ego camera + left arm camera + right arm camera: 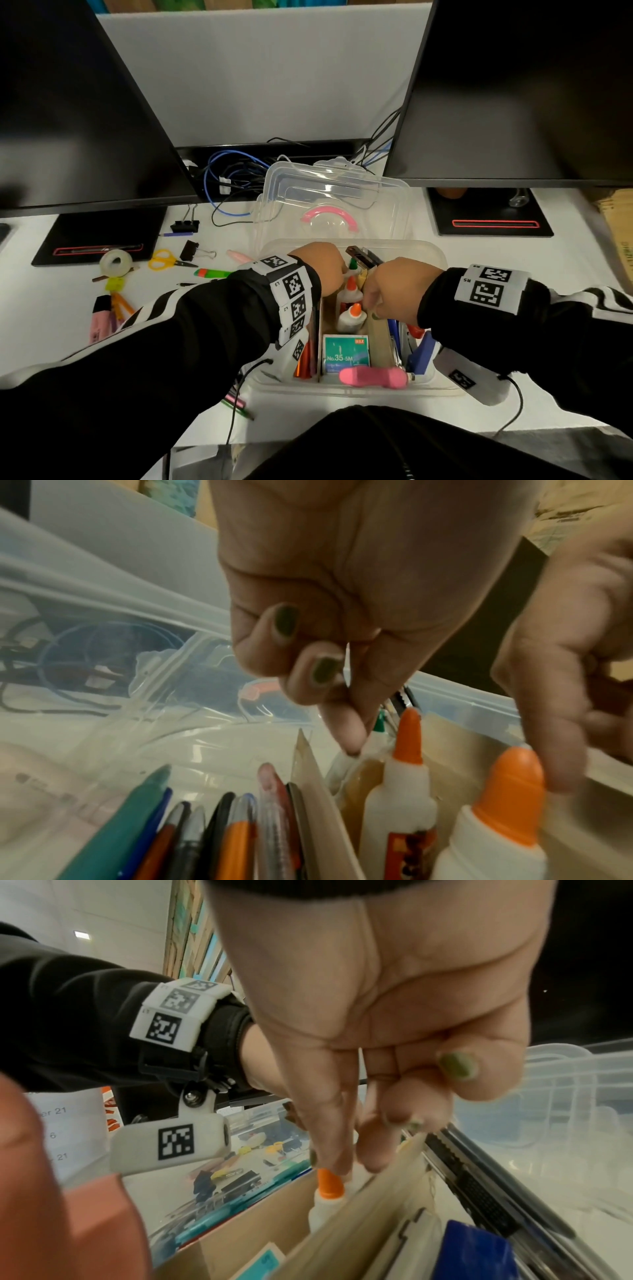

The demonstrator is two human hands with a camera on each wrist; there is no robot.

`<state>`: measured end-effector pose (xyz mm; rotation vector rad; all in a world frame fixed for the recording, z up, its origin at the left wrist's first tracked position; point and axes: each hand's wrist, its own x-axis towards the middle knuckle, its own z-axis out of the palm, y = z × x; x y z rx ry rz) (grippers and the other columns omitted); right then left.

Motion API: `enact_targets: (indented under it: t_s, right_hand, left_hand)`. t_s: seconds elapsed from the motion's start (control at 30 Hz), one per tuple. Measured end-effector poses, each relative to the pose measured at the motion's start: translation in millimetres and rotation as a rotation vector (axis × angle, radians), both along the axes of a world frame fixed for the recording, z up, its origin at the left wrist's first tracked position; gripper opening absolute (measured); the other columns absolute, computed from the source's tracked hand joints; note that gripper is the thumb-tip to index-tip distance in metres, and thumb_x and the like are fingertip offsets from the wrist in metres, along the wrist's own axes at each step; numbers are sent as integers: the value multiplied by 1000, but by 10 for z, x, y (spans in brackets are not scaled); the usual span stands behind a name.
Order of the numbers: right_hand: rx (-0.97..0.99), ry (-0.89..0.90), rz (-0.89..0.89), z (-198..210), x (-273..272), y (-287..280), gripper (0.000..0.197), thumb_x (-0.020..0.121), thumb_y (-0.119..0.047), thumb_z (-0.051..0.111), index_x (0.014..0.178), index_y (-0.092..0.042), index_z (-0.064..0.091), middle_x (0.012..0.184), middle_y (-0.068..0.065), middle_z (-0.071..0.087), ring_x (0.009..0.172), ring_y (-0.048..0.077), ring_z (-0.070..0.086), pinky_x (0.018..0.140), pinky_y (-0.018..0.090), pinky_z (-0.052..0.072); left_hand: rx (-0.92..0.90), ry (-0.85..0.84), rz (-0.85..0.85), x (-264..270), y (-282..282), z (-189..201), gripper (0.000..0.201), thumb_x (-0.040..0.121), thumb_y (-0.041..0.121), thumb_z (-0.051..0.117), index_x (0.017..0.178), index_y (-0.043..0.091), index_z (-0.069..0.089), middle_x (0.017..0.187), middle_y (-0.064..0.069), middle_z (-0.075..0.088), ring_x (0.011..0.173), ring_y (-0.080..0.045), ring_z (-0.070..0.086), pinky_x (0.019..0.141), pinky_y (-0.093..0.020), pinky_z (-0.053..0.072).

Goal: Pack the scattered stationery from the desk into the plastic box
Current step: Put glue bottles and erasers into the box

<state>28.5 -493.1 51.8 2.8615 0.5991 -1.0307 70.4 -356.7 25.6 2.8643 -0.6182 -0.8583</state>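
Observation:
The clear plastic box (342,390) stands open at the desk's front, its lid (329,192) tipped back. Both hands reach inside it. My left hand (322,270) (349,739) has two fingers curled in, while thumb and forefinger pinch the top of a small glue bottle (342,767) beside a green cap (378,723). My right hand (387,291) (342,1161) points straight fingers down onto an orange-capped glue bottle (329,1180) (510,791) and the cardboard divider (377,1218). A second orange-capped bottle (407,737) stands between the hands.
The box holds pens (205,831), a staples box (346,354) and a pink item (373,377). Left of it lie a tape roll (115,262), yellow scissors (164,260), binder clips (191,250), a green highlighter (212,273) and a pink one (99,318). Two monitors and cables stand behind.

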Motion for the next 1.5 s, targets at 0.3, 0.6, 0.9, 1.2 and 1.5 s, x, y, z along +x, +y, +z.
enact_targets:
  t_s: [0.3, 0.6, 0.9, 1.2, 1.5]
  right_hand:
    - [181, -211, -257, 61, 134, -44, 41, 92, -9, 48, 129, -27, 50, 119, 4, 59, 105, 21, 55, 83, 23, 39]
    - [148, -322, -83, 31, 372, -23, 53, 93, -11, 48, 134, -43, 42, 120, 1, 55, 105, 21, 55, 90, 31, 49]
    - [-24, -332, 106, 59, 308, -104, 70, 89, -16, 60, 140, -48, 23, 125, 3, 42, 104, 25, 55, 77, 26, 49]
    - [-27, -320, 37, 75, 262, -147, 69, 89, -18, 60, 141, -43, 22, 121, 5, 45, 92, 22, 54, 73, 25, 46]
    - [22, -306, -7, 9, 258, -184, 69, 93, -11, 52, 142, -47, 20, 123, 2, 49, 105, 24, 55, 78, 26, 45]
  left_hand:
    - [45, 28, 2, -55, 42, 47, 46, 96, 11, 38, 140, 21, 43, 142, -5, 44, 127, -22, 43, 104, -29, 34]
    - [127, 55, -98, -62, 44, 121, 42, 100, 16, 33, 141, 16, 42, 139, -9, 46, 125, -25, 45, 102, -28, 34]
    - [84, 51, -107, -135, 43, 213, 54, 95, 5, 39, 145, 26, 33, 144, -6, 41, 128, -22, 41, 100, -24, 34]
    - [27, 17, -1, -126, 29, 114, 53, 93, 8, 44, 143, 24, 36, 148, -5, 37, 133, -21, 36, 106, -29, 31]
    - [63, 39, 14, -125, -23, 57, 42, 92, 13, 51, 134, 11, 42, 123, -9, 55, 109, -22, 54, 81, -25, 40]
